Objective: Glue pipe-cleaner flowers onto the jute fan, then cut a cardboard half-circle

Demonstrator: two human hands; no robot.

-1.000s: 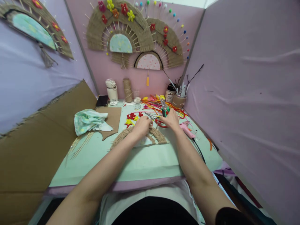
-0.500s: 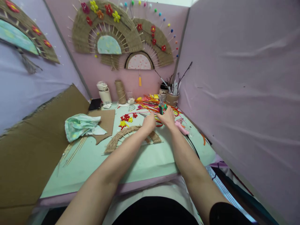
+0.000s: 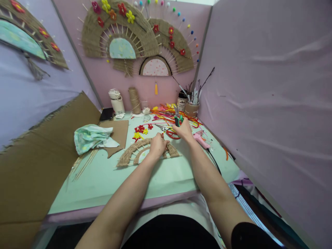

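My right hand is closed around a pair of shears with green and black handles, their metal jaws pointing up and away. My left hand is closed on a small tool with a red handle and metal tip; the fingers hide most of it. That hand is over a twine-woven fan lying flat, covering part of its right side. Between the hands and just beyond lie red-handled scissors. Red and yellow flowers lie behind the fan.
Bright pipe cleaners are heaped at the back. A pink glue gun with a black cord lies right. Patterned cloth rests on cardboard, near thin sticks. A twine cone and a white bottle stand behind.
My left hand has moved back toward me and left, away from my right hand, with the small red-handled tool now showing. My right hand still holds the shears, nearly in place.
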